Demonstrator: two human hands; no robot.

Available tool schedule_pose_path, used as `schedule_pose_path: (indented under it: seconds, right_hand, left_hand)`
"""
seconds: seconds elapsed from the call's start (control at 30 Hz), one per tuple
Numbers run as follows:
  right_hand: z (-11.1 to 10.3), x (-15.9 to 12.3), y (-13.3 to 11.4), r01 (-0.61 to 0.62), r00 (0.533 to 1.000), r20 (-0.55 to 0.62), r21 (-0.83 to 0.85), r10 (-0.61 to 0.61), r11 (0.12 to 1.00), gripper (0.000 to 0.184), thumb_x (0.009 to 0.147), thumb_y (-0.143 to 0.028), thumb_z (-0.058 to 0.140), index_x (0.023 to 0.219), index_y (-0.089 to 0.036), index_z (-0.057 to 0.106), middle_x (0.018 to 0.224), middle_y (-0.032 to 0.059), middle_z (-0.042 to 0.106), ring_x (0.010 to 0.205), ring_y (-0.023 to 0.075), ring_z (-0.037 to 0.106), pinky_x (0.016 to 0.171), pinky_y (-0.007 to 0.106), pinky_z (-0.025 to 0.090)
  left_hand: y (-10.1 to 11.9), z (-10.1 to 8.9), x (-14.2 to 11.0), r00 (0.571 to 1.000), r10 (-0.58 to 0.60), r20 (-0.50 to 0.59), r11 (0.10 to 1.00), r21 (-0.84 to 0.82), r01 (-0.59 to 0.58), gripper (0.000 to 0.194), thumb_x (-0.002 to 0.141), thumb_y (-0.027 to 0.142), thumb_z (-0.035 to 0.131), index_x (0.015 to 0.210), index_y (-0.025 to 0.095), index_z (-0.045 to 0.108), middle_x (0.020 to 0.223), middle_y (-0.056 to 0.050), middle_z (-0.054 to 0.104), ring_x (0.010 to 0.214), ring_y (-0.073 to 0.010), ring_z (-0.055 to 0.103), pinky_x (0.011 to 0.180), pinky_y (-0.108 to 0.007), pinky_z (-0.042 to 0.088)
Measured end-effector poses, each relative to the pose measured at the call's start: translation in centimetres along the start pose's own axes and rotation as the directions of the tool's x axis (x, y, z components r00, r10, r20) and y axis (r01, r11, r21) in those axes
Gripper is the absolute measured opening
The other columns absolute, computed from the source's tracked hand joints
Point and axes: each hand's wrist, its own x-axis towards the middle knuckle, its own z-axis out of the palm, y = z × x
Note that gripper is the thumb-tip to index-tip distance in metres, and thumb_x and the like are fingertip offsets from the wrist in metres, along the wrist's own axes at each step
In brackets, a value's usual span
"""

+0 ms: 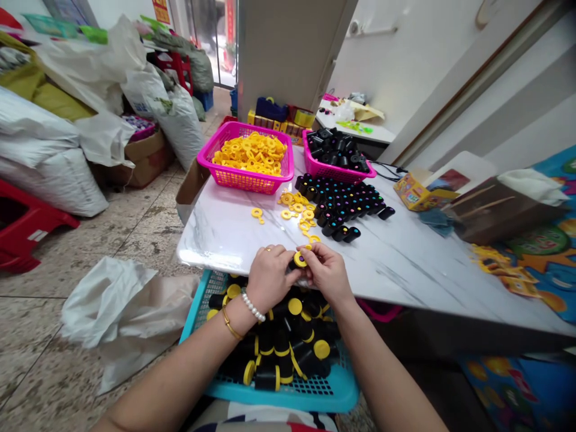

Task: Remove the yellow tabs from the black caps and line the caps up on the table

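My left hand (269,277) and my right hand (324,273) meet at the near edge of the white marble table (405,258). Together they pinch a small black cylinder with a yellow ring cap (299,260) on its end. Both hands are closed round it. Below them a blue basket (315,393) holds several black cylinders with yellow caps. Loose yellow rings (299,210) lie on the table just beyond my hands. Rows of black cylinders (344,201) stand further back.
A pink basket (245,174) of yellow rings and a second pink basket (335,171) of black parts sit at the table's far end. A brown tissue box (499,207) stands at the right. White bags (121,306) lie on the floor at the left, by a red stool (22,228).
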Motion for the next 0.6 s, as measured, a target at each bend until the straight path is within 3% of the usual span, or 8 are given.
schedule_pose_path:
  seconds: [0.23,0.37,0.43,0.5,0.6]
  right_hand:
    - [0.2,0.2,0.4,0.07,0.997,-0.016,-0.05,-0.07,0.996,0.027,0.082,-0.044,0.061,0.082,-0.018,0.063,0.048,-0.0065,0.048,0.038,0.0069,0.037,0.038,0.02,0.031]
    - [0.1,0.1,0.4,0.097,0.995,0.004,-0.078,-0.097,0.992,0.026,0.085,-0.043,0.058,0.087,-0.018,0.063,0.051,-0.0062,0.048,0.039,0.0075,0.039,0.039,0.02,0.032]
    - [0.0,0.0,0.4,0.111,0.994,-0.001,-0.096,-0.111,0.989,0.025,0.086,-0.042,0.056,0.087,-0.018,0.063,0.051,-0.0061,0.048,0.04,0.0077,0.04,0.04,0.02,0.033]
    - [0.0,-0.2,0.4,0.121,0.992,-0.009,-0.116,-0.123,0.986,0.024,0.087,-0.041,0.054,0.087,-0.018,0.062,0.051,-0.0062,0.047,0.041,0.0077,0.041,0.041,0.019,0.034]
    - [0.2,-0.4,0.6,0.123,0.992,-0.022,-0.14,-0.127,0.983,0.023,0.088,-0.04,0.054,0.089,-0.018,0.063,0.052,-0.0057,0.049,0.042,0.0078,0.043,0.042,0.019,0.037]
  left_hand:
    - [0.1,-0.4,0.0,1.0,-0.008,0.018,1.0,0.009,0.008,0.02,0.081,0.037,0.063,0.091,0.019,0.064,0.085,-0.004,0.061,0.083,-0.0208,0.056,0.076,-0.032,0.041]
    - [0.2,-2.1,0.7,0.991,-0.04,0.128,0.983,-0.174,0.062,0.02,0.084,0.034,0.057,0.094,0.019,0.065,0.077,-0.003,0.064,0.071,-0.017,0.059,0.067,-0.027,0.042]
    - [0.2,-2.7,1.2,0.957,-0.072,0.282,0.914,-0.366,0.177,0.027,0.09,0.039,0.047,0.096,0.019,0.064,0.067,0.0,0.064,0.054,-0.0128,0.058,0.056,-0.023,0.041]
    - [0.2,-2.8,1.6,0.887,-0.09,0.454,0.786,-0.515,0.343,0.039,0.093,0.044,0.037,0.09,0.017,0.063,0.061,0.0,0.064,0.04,-0.0093,0.053,0.045,-0.02,0.038]
    - [0.2,-2.0,2.1,0.805,-0.137,0.577,0.592,-0.604,0.534,0.041,0.093,0.043,0.036,0.078,0.014,0.06,0.06,-0.001,0.064,0.037,-0.0084,0.054,0.037,-0.017,0.035]
